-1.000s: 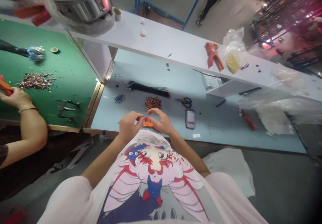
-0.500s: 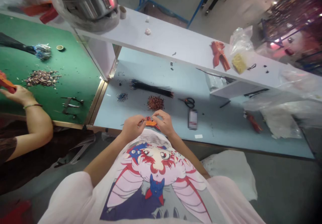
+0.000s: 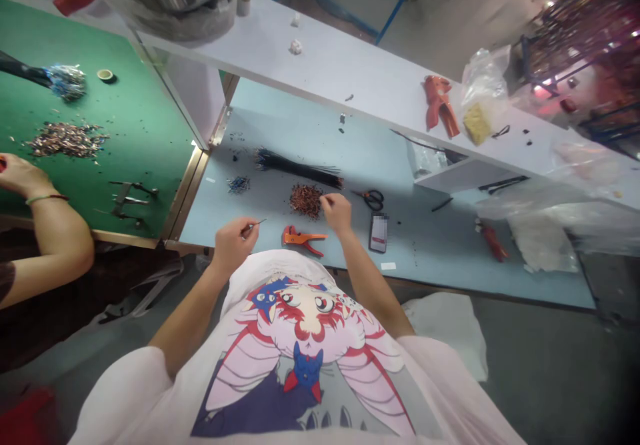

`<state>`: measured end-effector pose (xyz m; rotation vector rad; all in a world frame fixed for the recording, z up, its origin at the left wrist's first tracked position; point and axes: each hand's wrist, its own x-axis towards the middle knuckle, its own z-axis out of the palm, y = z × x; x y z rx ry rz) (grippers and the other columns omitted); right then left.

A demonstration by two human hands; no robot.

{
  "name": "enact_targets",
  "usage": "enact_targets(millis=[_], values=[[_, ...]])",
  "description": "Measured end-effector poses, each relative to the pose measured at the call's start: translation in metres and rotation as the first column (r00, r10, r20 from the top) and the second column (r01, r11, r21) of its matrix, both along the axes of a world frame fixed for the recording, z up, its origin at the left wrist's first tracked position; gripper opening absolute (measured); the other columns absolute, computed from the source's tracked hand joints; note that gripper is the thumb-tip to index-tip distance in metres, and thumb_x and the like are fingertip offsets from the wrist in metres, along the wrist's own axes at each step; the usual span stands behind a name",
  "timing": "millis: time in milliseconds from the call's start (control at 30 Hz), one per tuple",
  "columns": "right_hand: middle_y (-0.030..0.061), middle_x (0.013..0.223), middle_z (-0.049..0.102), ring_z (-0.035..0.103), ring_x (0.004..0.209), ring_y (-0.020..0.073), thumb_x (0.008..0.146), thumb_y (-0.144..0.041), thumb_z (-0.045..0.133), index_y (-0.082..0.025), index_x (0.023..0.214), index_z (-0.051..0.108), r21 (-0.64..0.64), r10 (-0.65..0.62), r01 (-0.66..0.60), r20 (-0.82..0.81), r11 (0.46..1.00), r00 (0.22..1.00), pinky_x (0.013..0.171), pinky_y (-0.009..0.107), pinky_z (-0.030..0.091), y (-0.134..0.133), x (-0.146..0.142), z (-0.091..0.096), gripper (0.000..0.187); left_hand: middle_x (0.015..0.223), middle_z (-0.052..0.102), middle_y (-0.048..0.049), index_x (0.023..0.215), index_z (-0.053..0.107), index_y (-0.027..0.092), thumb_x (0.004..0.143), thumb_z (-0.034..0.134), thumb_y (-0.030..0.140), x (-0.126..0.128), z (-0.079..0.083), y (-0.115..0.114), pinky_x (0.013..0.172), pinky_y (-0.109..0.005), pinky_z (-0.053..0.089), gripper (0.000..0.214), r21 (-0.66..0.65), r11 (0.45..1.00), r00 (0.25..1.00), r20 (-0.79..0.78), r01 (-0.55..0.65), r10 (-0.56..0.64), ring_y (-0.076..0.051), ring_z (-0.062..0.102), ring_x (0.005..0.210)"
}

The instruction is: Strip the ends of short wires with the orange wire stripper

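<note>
My left hand is closed on a thin dark wire-like piece, whose tip points right; its exact kind is too small to make out. My right hand is at the right edge of a heap of small copper-coloured pieces, fingers pinched together. Whether anything is between those fingertips is hidden. An orange and red wire stripper lies on the blue table between my hands, touched by neither. Behind the heap lies a bundle of black wires.
Scissors and a phone lie right of my right hand. Small blue bits are at the left. A white shelf crosses above the table. A co-worker's hand is over the green table at far left.
My hands have moved apart, left hand leftward with the thin piece, right hand up beside the copper heap. The wire stripper now lies free on the table. The view has shifted slightly.
</note>
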<state>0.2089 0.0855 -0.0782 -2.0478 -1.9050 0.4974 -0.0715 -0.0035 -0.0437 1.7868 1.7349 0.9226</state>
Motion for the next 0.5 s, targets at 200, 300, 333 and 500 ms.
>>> enact_targets(millis=[200, 300, 333, 500], values=[[0.01, 0.088, 0.069, 0.061, 0.081, 0.0188, 0.087, -0.035, 0.051, -0.016, 0.089, 0.067, -0.267, 0.079, -0.052, 0.089, 0.962, 0.993, 0.069, 0.026, 0.042, 0.032, -0.017, -0.055, 0.024, 0.065, 0.061, -0.0002, 0.084, 0.068, 0.018, 0.082, 0.052, 0.027, 0.012, -0.002, -0.011, 0.062, -0.022, 0.039, 0.018, -0.019, 0.999, 0.999, -0.027, 0.027, -0.027, -0.011, 0.053, 0.06], [0.0093, 0.091, 0.068, 0.06, 0.084, 0.0186, 0.088, -0.031, 0.05, -0.017, 0.095, 0.065, -0.322, 0.143, -0.104, 0.1, 0.941, 0.985, 0.071, 0.026, 0.041, 0.013, -0.009, -0.065, 0.022, 0.061, 0.059, 0.0002, 0.083, 0.067, 0.017, 0.082, 0.051, 0.029, 0.005, -0.007, -0.013, 0.06, -0.022, 0.038, 0.02, -0.068, 0.998, 1.0, -0.029, -0.013, 0.011, -0.011, 0.053, 0.058], [0.0094, 0.094, 0.067, 0.059, 0.087, 0.0189, 0.088, -0.031, 0.049, -0.017, 0.097, 0.065, -0.332, 0.169, -0.127, 0.101, 0.935, 0.981, 0.074, 0.027, 0.041, 0.001, -0.007, -0.067, 0.023, 0.062, 0.059, 0.0002, 0.084, 0.067, 0.017, 0.082, 0.051, 0.029, 0.005, -0.009, -0.012, 0.06, -0.023, 0.038, 0.02, -0.085, 0.996, 1.0, -0.022, -0.018, 0.016, -0.011, 0.053, 0.058], [0.0129, 0.117, 0.056, 0.047, 0.109, 0.0257, 0.073, -0.04, 0.067, -0.017, 0.115, 0.058, -0.367, 0.273, -0.228, 0.076, 0.902, 0.959, 0.092, 0.034, 0.035, -0.071, -0.006, -0.079, 0.048, 0.068, 0.064, -0.0012, 0.083, 0.067, 0.018, 0.081, 0.052, 0.029, 0.024, -0.015, 0.0, 0.061, -0.023, 0.04, 0.019, -0.105, 0.993, 0.998, 0.038, 0.046, -0.043, -0.012, 0.053, 0.06]])
